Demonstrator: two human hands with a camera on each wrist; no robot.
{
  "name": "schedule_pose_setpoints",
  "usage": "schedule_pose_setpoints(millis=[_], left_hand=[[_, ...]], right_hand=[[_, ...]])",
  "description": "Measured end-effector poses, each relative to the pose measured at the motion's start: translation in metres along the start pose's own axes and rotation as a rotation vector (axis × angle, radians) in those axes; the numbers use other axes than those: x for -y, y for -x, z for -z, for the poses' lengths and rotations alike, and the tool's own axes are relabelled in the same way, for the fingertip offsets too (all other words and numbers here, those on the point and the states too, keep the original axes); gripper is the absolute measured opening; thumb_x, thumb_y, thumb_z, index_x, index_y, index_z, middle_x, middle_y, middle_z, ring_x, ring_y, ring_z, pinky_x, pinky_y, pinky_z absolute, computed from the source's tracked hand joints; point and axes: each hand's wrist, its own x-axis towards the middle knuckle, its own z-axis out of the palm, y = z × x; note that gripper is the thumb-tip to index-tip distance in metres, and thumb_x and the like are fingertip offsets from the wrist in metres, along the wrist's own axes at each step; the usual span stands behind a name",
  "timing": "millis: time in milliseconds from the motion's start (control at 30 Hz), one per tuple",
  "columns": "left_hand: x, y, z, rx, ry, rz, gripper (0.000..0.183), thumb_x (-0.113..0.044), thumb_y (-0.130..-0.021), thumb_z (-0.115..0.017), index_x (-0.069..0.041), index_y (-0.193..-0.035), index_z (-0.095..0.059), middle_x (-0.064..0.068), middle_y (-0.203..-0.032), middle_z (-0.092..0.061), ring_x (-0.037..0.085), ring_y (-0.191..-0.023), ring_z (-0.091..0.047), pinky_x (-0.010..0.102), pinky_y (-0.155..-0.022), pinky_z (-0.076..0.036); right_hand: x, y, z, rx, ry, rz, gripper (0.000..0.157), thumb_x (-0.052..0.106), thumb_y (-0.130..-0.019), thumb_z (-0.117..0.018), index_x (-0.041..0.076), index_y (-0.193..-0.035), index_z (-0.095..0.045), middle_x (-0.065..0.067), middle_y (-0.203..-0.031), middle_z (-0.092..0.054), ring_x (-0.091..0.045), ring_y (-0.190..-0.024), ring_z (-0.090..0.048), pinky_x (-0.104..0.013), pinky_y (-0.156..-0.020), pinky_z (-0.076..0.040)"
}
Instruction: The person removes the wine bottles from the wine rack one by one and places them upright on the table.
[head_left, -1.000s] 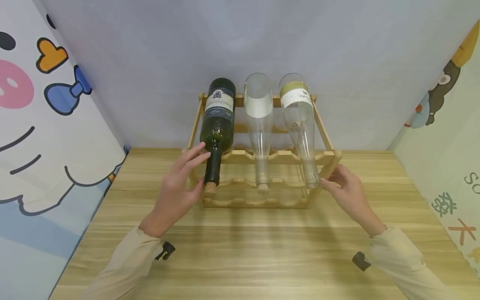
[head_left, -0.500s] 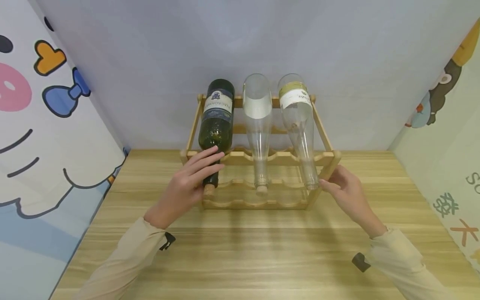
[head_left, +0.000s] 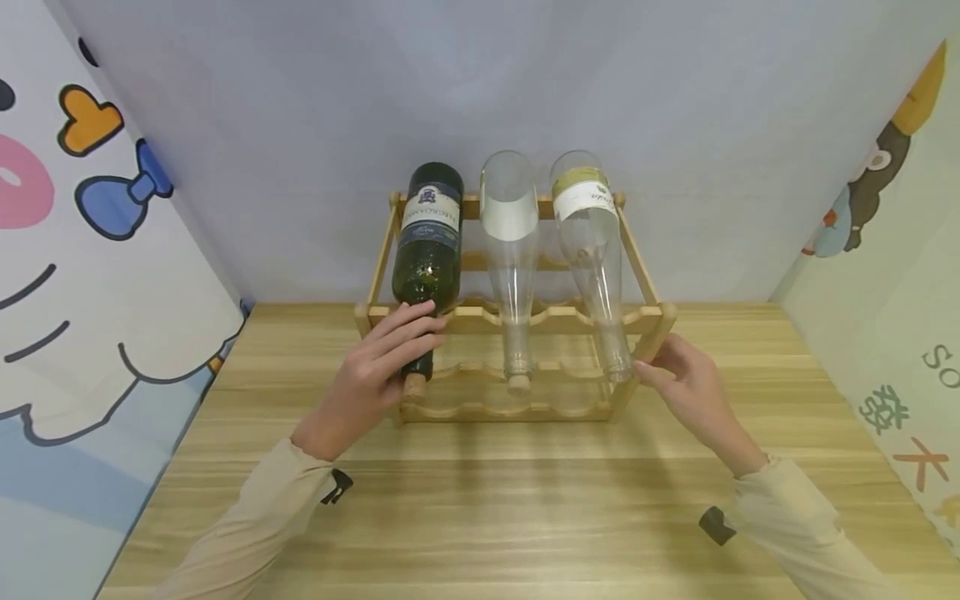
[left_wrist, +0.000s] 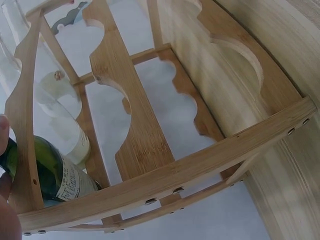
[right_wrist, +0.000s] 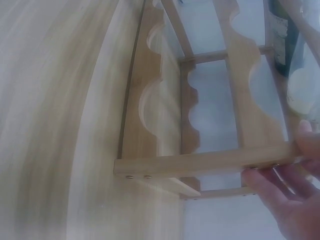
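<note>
A wooden wine rack (head_left: 555,319) stands on the table, three bottles lying on its top tier with necks toward me. My left hand (head_left: 367,371) holds the neck of the dark green wine bottle (head_left: 427,258) at the left, fingers over it and thumb hidden below; a cork shows at its mouth. In the middle lies a clear corked bottle (head_left: 512,217), and at the right a clear bottle (head_left: 588,225) with a white and gold label. My right hand (head_left: 686,379) grips the rack's right side post, thumb in front and fingers behind, as the right wrist view shows.
The lower tiers' scalloped rails (left_wrist: 145,145) hold no bottles. A pale wall (head_left: 315,125) rises right behind the rack. Printed cartoon panels (head_left: 82,292) flank the wood-grain table (head_left: 480,517) on both sides.
My left hand has moved right onto the green bottle's neck, its fingers now laid over it. The right hand keeps its place on the rack. The whole view has shifted slightly.
</note>
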Motion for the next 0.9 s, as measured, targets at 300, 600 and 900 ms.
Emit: schedule_pose_setpoints(millis=[300, 600, 900], left_hand=[[-0.002, -0.005, -0.001, -0.033, -0.027, -0.046, 0.034, 0.012, -0.084, -0.062, 0.002, -0.116, -0.064, 0.017, -0.121, -0.061, 0.034, -0.123, -0.048, 0.050, -0.108, -0.032], [-0.006, -0.016, -0.002, -0.098, -0.072, -0.042, 0.045, 0.027, -0.075, -0.052, 0.001, -0.110, -0.066, 0.015, -0.116, -0.064, 0.032, -0.120, -0.052, 0.053, -0.106, -0.032], [-0.006, -0.020, -0.001, -0.134, -0.095, -0.050, 0.045, 0.026, -0.076, -0.046, 0.001, -0.107, -0.067, 0.013, -0.114, -0.065, 0.033, -0.117, -0.054, 0.057, -0.106, -0.031]], right_hand=[[0.003, 0.001, -0.001, -0.014, 0.000, 0.010, 0.027, 0.006, -0.090, -0.064, -0.004, -0.114, -0.058, -0.017, -0.102, -0.063, -0.002, -0.088, -0.059, -0.021, -0.070, -0.055], [0.001, 0.002, -0.002, -0.010, 0.002, 0.009, 0.027, 0.005, -0.090, -0.064, -0.004, -0.115, -0.057, -0.017, -0.104, -0.063, -0.001, -0.090, -0.059, -0.020, -0.071, -0.055], [0.011, 0.003, -0.002, -0.012, 0.004, 0.011, 0.026, 0.001, -0.090, -0.062, -0.008, -0.114, -0.056, -0.020, -0.106, -0.062, -0.001, -0.090, -0.058, -0.018, -0.072, -0.054]])
